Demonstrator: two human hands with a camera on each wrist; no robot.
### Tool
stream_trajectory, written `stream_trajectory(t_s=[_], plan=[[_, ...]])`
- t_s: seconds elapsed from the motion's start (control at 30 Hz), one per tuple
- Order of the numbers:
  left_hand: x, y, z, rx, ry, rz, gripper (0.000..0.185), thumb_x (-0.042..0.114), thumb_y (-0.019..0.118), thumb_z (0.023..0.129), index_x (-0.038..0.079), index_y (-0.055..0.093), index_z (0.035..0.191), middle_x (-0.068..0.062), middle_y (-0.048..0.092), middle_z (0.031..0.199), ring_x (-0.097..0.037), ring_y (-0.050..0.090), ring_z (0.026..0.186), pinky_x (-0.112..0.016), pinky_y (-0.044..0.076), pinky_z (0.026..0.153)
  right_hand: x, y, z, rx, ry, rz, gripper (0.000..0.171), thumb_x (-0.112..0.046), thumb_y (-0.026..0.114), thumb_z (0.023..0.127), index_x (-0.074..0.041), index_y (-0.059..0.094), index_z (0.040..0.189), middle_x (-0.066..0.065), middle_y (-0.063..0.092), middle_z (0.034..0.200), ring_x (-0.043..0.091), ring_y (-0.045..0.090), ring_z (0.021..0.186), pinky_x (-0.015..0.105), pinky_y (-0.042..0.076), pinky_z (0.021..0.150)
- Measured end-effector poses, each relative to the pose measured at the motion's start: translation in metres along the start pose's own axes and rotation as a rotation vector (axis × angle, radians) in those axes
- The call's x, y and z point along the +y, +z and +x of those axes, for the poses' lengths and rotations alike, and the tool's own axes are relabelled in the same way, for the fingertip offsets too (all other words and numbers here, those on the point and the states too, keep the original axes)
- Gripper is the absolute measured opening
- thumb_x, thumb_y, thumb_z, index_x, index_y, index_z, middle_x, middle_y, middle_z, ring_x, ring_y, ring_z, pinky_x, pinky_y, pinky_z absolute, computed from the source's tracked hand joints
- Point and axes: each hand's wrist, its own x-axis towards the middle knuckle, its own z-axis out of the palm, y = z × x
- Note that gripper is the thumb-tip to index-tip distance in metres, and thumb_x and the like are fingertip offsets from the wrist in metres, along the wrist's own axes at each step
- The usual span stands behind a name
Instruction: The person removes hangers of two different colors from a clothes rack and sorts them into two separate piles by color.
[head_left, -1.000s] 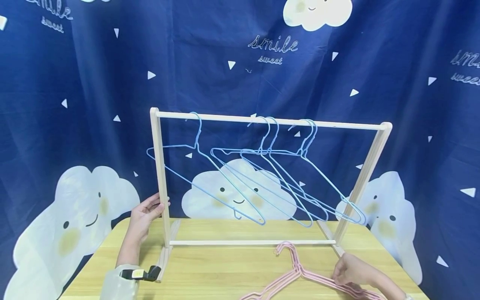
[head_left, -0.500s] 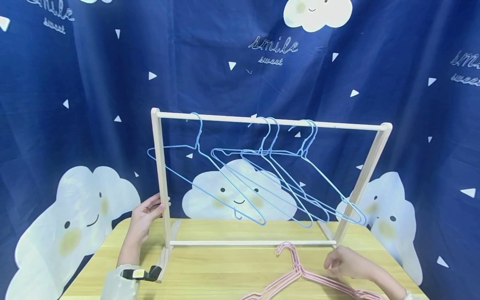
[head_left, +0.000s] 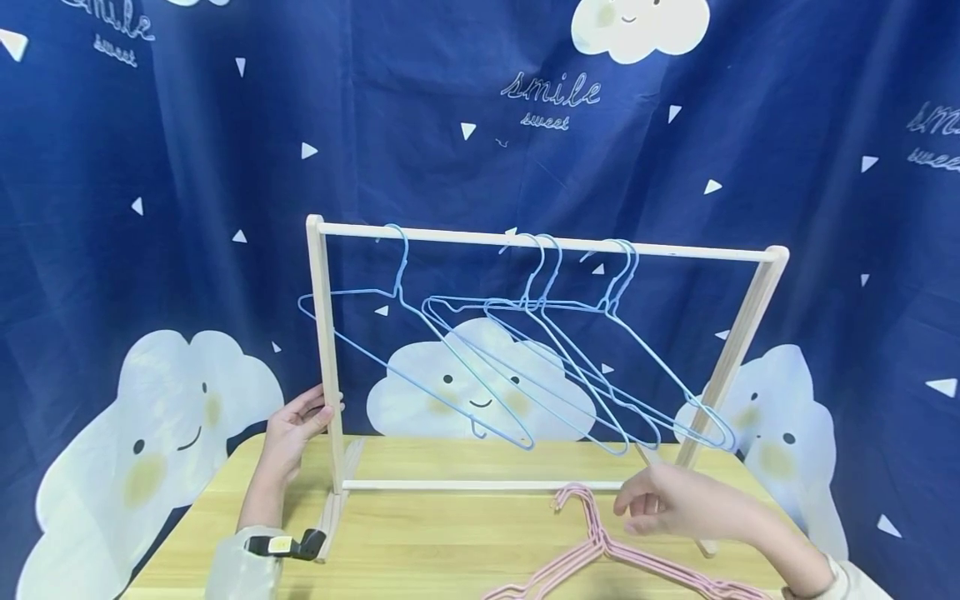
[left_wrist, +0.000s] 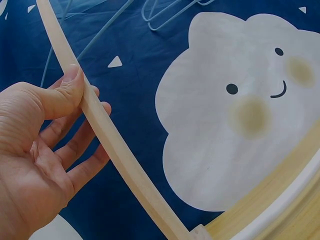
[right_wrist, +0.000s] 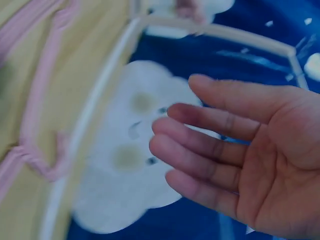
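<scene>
My left hand (head_left: pixel 288 433) grips the left upright (left_wrist: pixel 117 147) of a small wooden garment rack (head_left: pixel 487 237), thumb in front and fingers behind. Several blue wire hangers (head_left: pixel 465 367) hang by their hooks from its top bar. At the table's front lies a stack of pink hangers (head_left: pixel 600 537), hooks pointing toward the rack; the lower ends leave the head view. Just above their right arm hovers my right hand (head_left: pixel 686 504), holding nothing. In the right wrist view its fingers (right_wrist: pixel 200 145) are relaxed and apart, with the pink hooks off to the left.
The rack stands on a light wooden table (head_left: pixel 442 537), with a white lower rail (head_left: pixel 480 485) between its feet. Behind hangs a dark blue curtain (head_left: pixel 420 108) with smiling white clouds. A black strap (head_left: pixel 285 546) sits on the left wrist.
My right hand has let go of the pink hangers' right arm, risen and moved left toward their hooks. The left hand keeps its grip on the upright.
</scene>
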Motion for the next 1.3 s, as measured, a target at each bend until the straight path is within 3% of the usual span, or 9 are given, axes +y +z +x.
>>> stream_trajectory(t_s=[0.23, 0.47, 0.77, 1.13, 1.3], plan=[[-0.001, -0.001, 0.001, -0.002, -0.001, 0.010, 0.037, -0.001, 0.064, 0.098, 0.029, 0.071, 0.118, 0.014, 0.077, 0.100, 0.000, 0.073, 0.092, -0.014, 0.059, 0.080, -0.052, -0.038, 0.021, 0.036, -0.091, -0.008, 0.019, -0.020, 0.069, 0.099, -0.008, 0.075, 0.112, -0.005, 0.077, 0.096, -0.004, 0.065, 0.081, 0.022, 0.059, 0.068], [-0.001, -0.002, 0.001, 0.000, -0.014, 0.022, 0.038, 0.000, 0.064, 0.098, 0.033, 0.071, 0.116, 0.016, 0.076, 0.100, 0.000, 0.073, 0.092, -0.014, 0.058, 0.080, -0.074, -0.054, 0.055, 0.203, -0.026, -0.014, 0.018, -0.020, 0.067, 0.100, -0.009, 0.076, 0.112, -0.001, 0.078, 0.101, 0.000, 0.066, 0.081, 0.022, 0.058, 0.067], [0.000, 0.000, -0.001, 0.005, -0.009, 0.006, 0.034, -0.002, 0.064, 0.097, 0.022, 0.071, 0.121, 0.014, 0.076, 0.100, -0.001, 0.073, 0.091, -0.015, 0.059, 0.078, -0.081, -0.044, 0.093, 0.357, 0.069, 0.044, 0.021, -0.020, 0.071, 0.097, -0.009, 0.076, 0.114, -0.001, 0.077, 0.092, 0.006, 0.068, 0.080, 0.024, 0.059, 0.070], [0.000, 0.000, 0.000, 0.016, -0.018, 0.016, 0.034, -0.001, 0.065, 0.097, 0.025, 0.071, 0.119, 0.014, 0.076, 0.099, -0.001, 0.073, 0.091, -0.014, 0.059, 0.080, -0.077, -0.027, 0.118, 0.359, 0.082, 0.049, 0.022, -0.019, 0.072, 0.096, -0.005, 0.076, 0.113, 0.002, 0.078, 0.096, 0.011, 0.070, 0.088, 0.024, 0.059, 0.075], [0.001, -0.001, 0.000, 0.000, -0.021, 0.023, 0.034, 0.000, 0.064, 0.098, 0.027, 0.071, 0.119, 0.015, 0.076, 0.100, -0.001, 0.074, 0.092, -0.014, 0.059, 0.081, -0.077, -0.022, 0.126, 0.360, 0.110, 0.096, 0.022, -0.019, 0.073, 0.095, -0.004, 0.076, 0.111, 0.006, 0.078, 0.096, 0.011, 0.070, 0.084, 0.022, 0.058, 0.071]])
